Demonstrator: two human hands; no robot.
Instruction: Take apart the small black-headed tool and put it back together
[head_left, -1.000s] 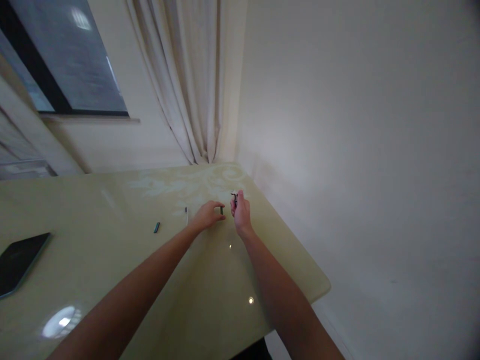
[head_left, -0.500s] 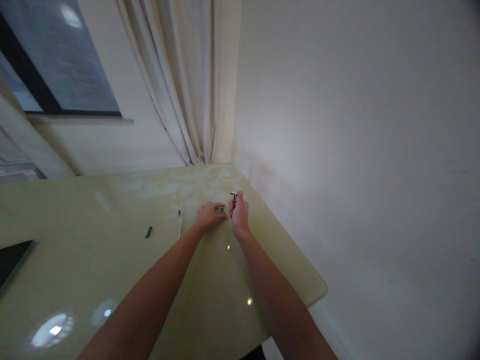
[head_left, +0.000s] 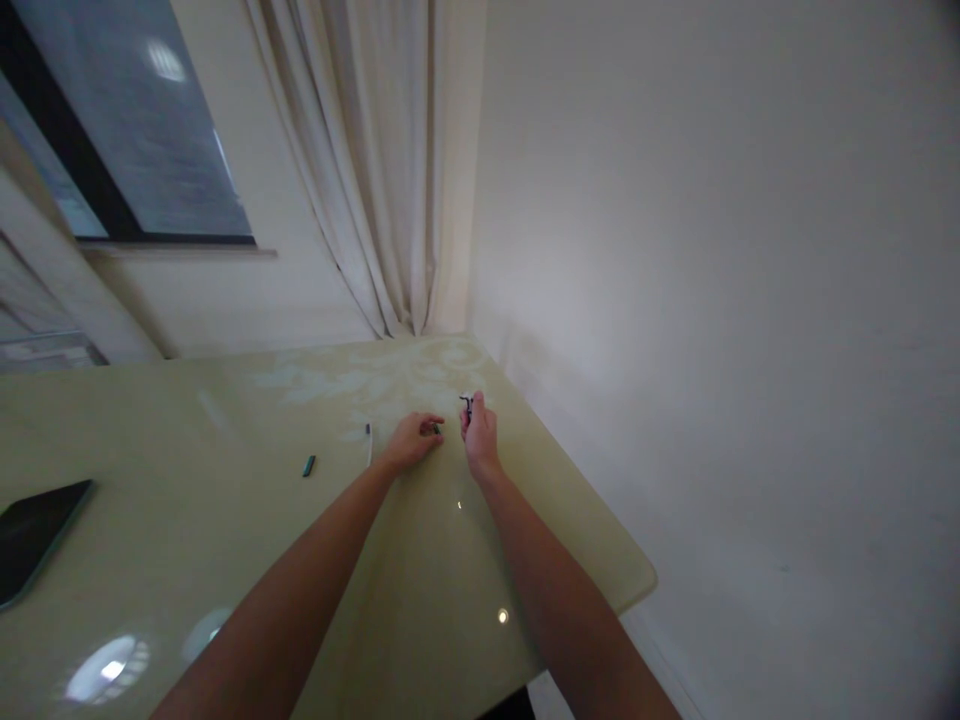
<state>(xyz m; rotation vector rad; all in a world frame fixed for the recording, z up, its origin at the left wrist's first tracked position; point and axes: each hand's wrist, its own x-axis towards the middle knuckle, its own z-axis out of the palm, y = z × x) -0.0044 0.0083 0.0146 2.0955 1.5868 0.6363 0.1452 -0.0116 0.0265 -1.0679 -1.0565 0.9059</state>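
Note:
My left hand (head_left: 412, 440) is above the table's far right part, thumb and fingers pinching a small dark piece (head_left: 436, 429). To its right, my right hand (head_left: 480, 436) is closed round a small black-and-white item (head_left: 467, 402) whose thin dark end sticks out past the thumb. Its exact kind is too small to make out. A narrow gap separates the two hands. Left of my left wrist lies a thin white stick with a dark tip (head_left: 368, 430), partly covered by the arm. Further left is a small dark-green oblong piece (head_left: 309, 466).
The glossy pale-yellow table (head_left: 225, 520) meets a bare wall (head_left: 712, 300) on the right. A dark flat device (head_left: 41, 535) lies at the left. Beige curtains (head_left: 382, 170) hang behind the table, beside a window (head_left: 172, 130).
My left hand has drawn slightly left, away from my right hand, with the small dark piece between its fingers. My right hand keeps its grip. The view has shifted slightly.

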